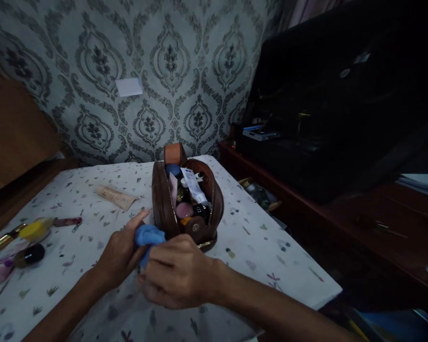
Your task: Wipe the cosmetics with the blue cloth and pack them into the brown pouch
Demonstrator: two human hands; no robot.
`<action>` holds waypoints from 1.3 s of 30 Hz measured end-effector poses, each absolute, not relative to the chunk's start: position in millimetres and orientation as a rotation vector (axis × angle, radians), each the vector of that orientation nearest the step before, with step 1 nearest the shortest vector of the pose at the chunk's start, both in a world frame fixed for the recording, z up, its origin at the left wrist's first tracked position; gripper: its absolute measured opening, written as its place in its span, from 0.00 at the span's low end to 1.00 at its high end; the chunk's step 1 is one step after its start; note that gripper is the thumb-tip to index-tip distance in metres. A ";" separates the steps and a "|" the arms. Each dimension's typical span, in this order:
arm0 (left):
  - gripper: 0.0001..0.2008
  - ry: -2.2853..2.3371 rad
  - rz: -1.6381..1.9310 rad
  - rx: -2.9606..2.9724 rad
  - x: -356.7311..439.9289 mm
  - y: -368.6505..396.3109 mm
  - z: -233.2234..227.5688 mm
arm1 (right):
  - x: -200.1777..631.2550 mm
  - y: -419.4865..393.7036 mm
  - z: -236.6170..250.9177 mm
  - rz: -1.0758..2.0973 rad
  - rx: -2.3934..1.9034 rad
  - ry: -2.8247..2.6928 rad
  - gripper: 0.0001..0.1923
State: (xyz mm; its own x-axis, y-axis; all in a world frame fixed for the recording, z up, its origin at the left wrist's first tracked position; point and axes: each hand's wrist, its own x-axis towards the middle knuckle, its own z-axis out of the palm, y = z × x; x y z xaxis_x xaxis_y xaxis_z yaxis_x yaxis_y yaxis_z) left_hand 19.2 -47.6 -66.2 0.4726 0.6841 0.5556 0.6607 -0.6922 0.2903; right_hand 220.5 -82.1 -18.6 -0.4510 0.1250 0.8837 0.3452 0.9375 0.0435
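A crumpled blue cloth (149, 236) is bunched between my two hands, just in front of the bag. My left hand (117, 251) grips it from the left side, thumb raised. My right hand (180, 273) closes on it from the right with curled fingers; whether something small is wrapped inside is hidden. Right behind my hands stands a brown toiletry bag (159, 199), unzipped and wide at the top. Inside it are a white tube (194, 185), a blue lid (173, 170), a pink round item (184, 210) and other cosmetics.
A beige tube (114, 196) lies left of the bag. Several cosmetics, including a yellow item (35, 230) and a black-capped bottle (30, 255), lie at the table's left. The patterned tablecloth (253, 270) ends at the right, beside dark red furniture (306, 213) and a large black object (324, 109).
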 end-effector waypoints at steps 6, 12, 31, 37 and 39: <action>0.22 1.338 0.999 2.674 -21.3 -30.5 -81.9 | 190.0 -73.0 -47.2 -0.035 -0.432 -2.236 0.19; 0.16 1.500 0.799 2.662 -52.2 -19.1 -100.6 | 150.5 -61.5 -62.9 0.593 -0.699 -2.264 0.18; 0.12 2.014 0.275 2.504 -65.0 -21.0 -87.8 | 112.2 -47.8 -109.2 1.441 -0.864 -1.745 0.22; 0.12 2.300 0.271 2.287 -94.5 -14.6 -87.1 | 112.9 -47.7 -105.7 1.410 -0.864 -1.806 0.23; 0.11 2.364 0.274 2.228 -101.7 -13.3 -86.3 | 112.7 -47.8 -105.2 1.394 -0.863 -1.822 0.24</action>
State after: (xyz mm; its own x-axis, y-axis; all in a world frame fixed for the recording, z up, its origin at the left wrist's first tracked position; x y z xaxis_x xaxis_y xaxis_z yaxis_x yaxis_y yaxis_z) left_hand -101.7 -13.3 -86.3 -0.0618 0.9779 0.1999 0.9977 0.0547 0.0406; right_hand 112.7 -47.8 -105.2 -0.5518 0.8254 0.1188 0.1011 0.2077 -0.9730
